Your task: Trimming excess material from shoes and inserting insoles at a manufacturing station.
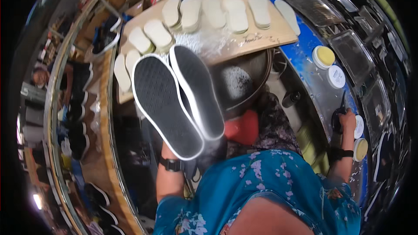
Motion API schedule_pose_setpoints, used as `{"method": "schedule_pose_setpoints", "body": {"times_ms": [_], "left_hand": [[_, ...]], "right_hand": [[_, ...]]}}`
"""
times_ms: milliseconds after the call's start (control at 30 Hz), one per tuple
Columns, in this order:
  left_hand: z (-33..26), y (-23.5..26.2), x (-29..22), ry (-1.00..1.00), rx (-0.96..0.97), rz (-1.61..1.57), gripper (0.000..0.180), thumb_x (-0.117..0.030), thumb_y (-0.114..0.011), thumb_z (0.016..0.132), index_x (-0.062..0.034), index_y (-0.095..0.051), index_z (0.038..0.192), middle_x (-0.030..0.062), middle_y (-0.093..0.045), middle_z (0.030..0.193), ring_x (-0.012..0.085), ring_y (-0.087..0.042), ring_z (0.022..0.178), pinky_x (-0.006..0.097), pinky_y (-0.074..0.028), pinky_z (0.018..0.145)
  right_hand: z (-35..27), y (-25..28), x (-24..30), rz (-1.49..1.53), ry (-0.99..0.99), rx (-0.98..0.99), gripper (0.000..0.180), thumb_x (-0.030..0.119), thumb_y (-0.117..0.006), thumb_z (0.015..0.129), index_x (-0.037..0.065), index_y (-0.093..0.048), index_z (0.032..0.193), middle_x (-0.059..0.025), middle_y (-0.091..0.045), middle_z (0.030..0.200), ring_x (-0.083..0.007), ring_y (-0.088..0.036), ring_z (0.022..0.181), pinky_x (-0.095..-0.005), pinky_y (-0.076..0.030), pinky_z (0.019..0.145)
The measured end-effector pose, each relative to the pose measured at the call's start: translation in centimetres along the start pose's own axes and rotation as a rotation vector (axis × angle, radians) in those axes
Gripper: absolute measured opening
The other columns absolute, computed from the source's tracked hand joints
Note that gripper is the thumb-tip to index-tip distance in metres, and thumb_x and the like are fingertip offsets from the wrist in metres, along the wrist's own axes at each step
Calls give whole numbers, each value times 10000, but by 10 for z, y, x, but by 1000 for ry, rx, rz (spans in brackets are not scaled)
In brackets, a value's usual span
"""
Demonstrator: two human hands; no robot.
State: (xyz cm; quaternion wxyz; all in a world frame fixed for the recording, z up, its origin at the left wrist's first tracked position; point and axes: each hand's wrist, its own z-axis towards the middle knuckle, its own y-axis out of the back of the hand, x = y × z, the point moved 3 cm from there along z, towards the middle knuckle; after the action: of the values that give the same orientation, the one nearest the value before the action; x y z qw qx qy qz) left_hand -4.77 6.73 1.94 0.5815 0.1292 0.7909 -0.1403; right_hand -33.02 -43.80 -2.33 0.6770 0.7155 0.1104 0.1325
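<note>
A pair of shoes (pixel 161 100), black outsoles facing up and white rims round them, is held up in front of me on the left. My left hand (pixel 167 149) supports them from underneath; the soles hide its fingers, and a dark watch circles its wrist. Far to the right, my right hand (pixel 348 121) is at a small dark pot (pixel 337 121) on the blue-edged bench. Its fingers look closed, and a thin dark stick (pixel 343 98) rises beside them. What exactly they grip is too small to make out.
Pale insoles (pixel 190 12) lie in stacks on a wooden board (pixel 274 39) ahead. Below it is a dark round basin (pixel 248 100). White-lidded and yellow-topped tubs (pixel 323 56) line the bench (pixel 300 72). Shoes stand on a rack (pixel 104 117) at left; clear-lidded trays (pixel 355 52) are at right.
</note>
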Motion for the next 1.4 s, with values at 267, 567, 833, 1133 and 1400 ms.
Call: {"method": "schedule_pose_setpoints", "body": {"times_ms": [267, 567, 833, 1133, 1400], "left_hand": [[-2, -3, -7, 22, 22, -86, 274, -157, -532, 797, 24, -574, 998, 74, -581, 983, 103, -523, 893, 245, -447, 701], [-1, 2, -18, 62, 18, -134, 256, -141, -521, 801, 28, -581, 984, 77, -581, 982, 95, -518, 897, 238, -445, 692], [57, -42, -22, -399, -125, 1078, 304, -170, -503, 809, 28, -473, 1039, 250, -532, 892, 406, -529, 775, 461, -425, 709], [42, -5, -40, -573, -277, 880, 262, -125, -569, 794, 5, -557, 1021, 163, -591, 909, 281, -585, 814, 337, -466, 700], [80, 28, 30, -224, -227, 813, 706, -371, -572, 794, 48, -285, 1283, 242, -286, 1310, 333, -292, 1225, 376, -230, 1017]], "right_hand": [[-44, 39, 132, 330, 483, 245, 449, 248, -654, 691, 44, -547, 1077, -198, -610, 901, -330, -590, 865, -371, -453, 747], [-159, 66, 301, 808, 1084, 659, 676, 149, -674, 665, 49, -374, 1263, -125, -523, 1115, -206, -502, 983, -308, -414, 812], [-178, 24, 355, 792, 1168, 389, 816, 313, -697, 655, 43, -282, 1303, -242, -367, 1242, -378, -371, 1158, -427, -330, 947], [-148, -36, 362, 823, 842, 726, 938, 345, -704, 613, 36, -186, 1331, -249, -358, 1279, -356, -399, 1165, -365, -339, 958], [-156, -40, 383, 647, 961, 754, 981, 424, -693, 632, -22, -173, 1335, -260, -296, 1310, -384, -358, 1185, -380, -313, 981]]}}
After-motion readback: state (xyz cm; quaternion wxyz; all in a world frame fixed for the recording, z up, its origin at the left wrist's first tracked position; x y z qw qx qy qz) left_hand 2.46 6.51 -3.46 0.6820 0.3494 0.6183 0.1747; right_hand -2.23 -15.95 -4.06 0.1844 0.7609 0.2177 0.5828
